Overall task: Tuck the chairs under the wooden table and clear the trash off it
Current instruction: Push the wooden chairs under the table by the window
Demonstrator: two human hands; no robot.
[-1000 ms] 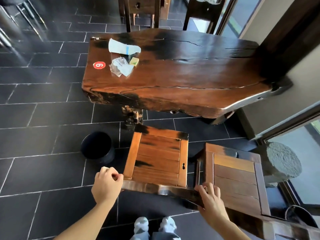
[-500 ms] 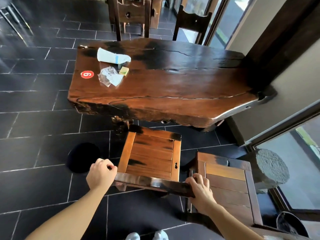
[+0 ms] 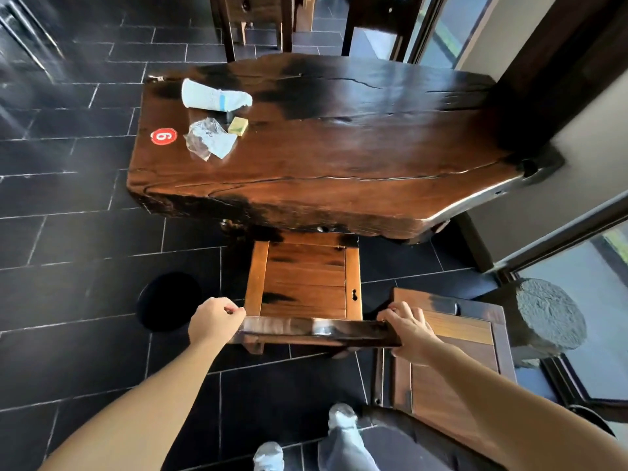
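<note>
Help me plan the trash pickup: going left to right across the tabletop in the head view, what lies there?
Round red number sticker → crumpled clear plastic wrapper → small yellow-green packet.

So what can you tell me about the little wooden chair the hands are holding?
The small brown wooden chair has a slatted seat in a lighter frame, with dark scorched-looking patches and a keyhole-shaped mark near its right edge. Its glossy dark top rail faces the camera. The left hand and right hand each grip one end of that rail. It stands upright on the black tiled floor, its front edge just under the big wooden slab table.
</note>
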